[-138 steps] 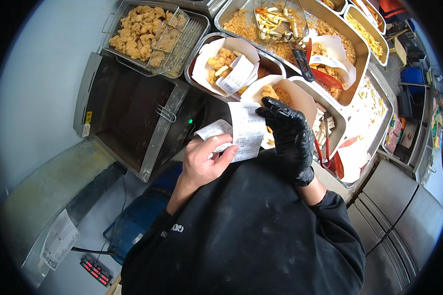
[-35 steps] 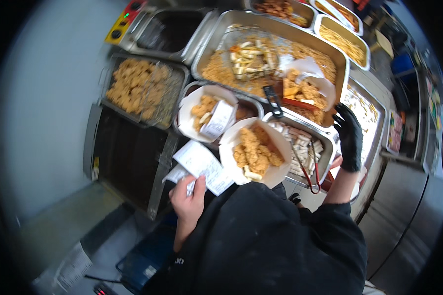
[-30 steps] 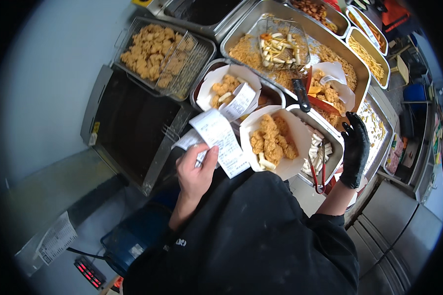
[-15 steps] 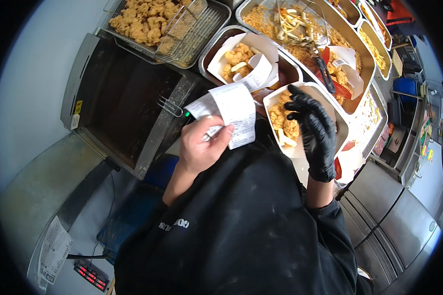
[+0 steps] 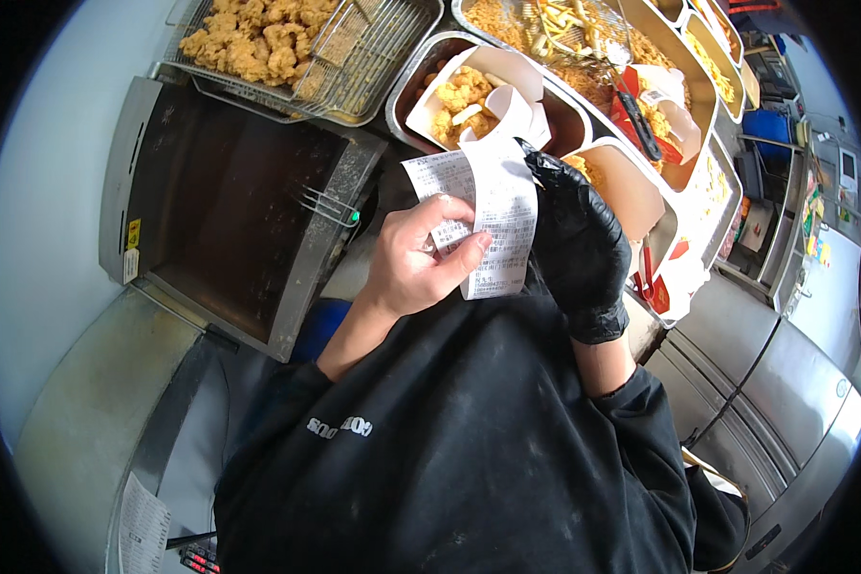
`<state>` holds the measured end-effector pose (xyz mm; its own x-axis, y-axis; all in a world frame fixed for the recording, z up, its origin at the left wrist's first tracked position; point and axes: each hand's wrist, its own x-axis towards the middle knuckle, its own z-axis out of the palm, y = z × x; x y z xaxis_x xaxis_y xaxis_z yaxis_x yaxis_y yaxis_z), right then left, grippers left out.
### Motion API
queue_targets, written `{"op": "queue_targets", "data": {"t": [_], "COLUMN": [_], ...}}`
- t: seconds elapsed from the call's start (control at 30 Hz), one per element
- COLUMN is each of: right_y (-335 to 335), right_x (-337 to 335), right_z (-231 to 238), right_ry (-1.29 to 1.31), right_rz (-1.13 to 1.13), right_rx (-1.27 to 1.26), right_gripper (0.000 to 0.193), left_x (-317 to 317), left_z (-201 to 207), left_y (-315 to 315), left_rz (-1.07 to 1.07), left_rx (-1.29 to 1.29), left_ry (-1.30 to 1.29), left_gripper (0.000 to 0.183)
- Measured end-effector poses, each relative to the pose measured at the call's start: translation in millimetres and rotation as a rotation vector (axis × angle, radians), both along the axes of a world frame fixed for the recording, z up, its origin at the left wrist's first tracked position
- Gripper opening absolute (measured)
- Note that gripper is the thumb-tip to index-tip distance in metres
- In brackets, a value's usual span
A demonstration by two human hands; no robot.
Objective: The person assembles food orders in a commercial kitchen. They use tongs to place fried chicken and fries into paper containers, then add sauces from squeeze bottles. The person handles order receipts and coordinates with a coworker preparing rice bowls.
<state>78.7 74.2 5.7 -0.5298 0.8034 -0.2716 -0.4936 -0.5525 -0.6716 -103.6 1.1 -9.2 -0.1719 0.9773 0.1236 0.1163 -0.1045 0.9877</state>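
My bare left hand [image 5: 413, 260] pinches a long printed paper receipt [image 5: 503, 215] between thumb and fingers, in front of my chest. The slip is folded, with its two white lengths side by side. My right hand [image 5: 584, 251], in a black glove, has its fingers bent together at the upper right edge of the slip; its thumb is hidden. Just past the paper stands a white carton [image 5: 521, 72] of fried chicken pieces and pale sticks. Behind my right hand another open carton [image 5: 631, 196] of fried chicken is partly covered.
At the upper left, a wire basket [image 5: 378, 72] of fried chicken stands beyond a dark-windowed metal appliance [image 5: 239, 201]. Metal trays [image 5: 703, 105] of breaded food and fries line the upper right, with black-handled tongs [image 5: 638, 124] across one. Steel cabinets [image 5: 737, 383] stand at the right.
My right hand has moved left, from over the right-hand carton to the receipt's edge, and its spread fingers have come together. My left hand and the receipt have shifted slightly right.
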Motion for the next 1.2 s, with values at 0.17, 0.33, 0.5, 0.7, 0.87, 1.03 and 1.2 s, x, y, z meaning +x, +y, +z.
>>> {"op": "queue_targets", "data": {"t": [0.17, 0.33, 0.5, 0.7, 0.87, 1.03, 1.2], "right_y": [4, 1, -6, -1, 6, 18, 30], "right_x": [11, 21, 39, 52, 78, 133, 267], "right_z": [13, 26, 22, 2, 21, 25, -16], "right_ry": [0.271, 0.097, -0.044, -0.447, -0.595, -0.395, -0.601], "right_rz": [0.021, -0.063, -0.077, -0.217, -0.225, -0.272, -0.740], "right_rx": [-0.165, -0.105, 0.064, 0.518, 0.753, 0.295, 0.274], "right_gripper": [0.043, 0.043, 0.033, 0.031, 0.035, 0.037, 0.032], "left_x": [16, 38, 64, 86, 113, 122, 111], "left_z": [7, 14, 17, 17, 25, 27, 19], "left_y": [6, 7, 1, -3, -10, -8, -6], "left_rz": [-0.007, -0.002, 0.015, 0.031, -0.010, 0.070, 0.228], "left_rx": [-0.104, -0.150, -0.147, -0.112, -0.151, -0.152, -0.125], "left_ry": [-0.178, -0.235, -0.284, -0.202, -0.177, -0.214, -0.173], "left_gripper": [0.013, 0.011, 0.008, 0.009, 0.012, 0.020, 0.021]}}
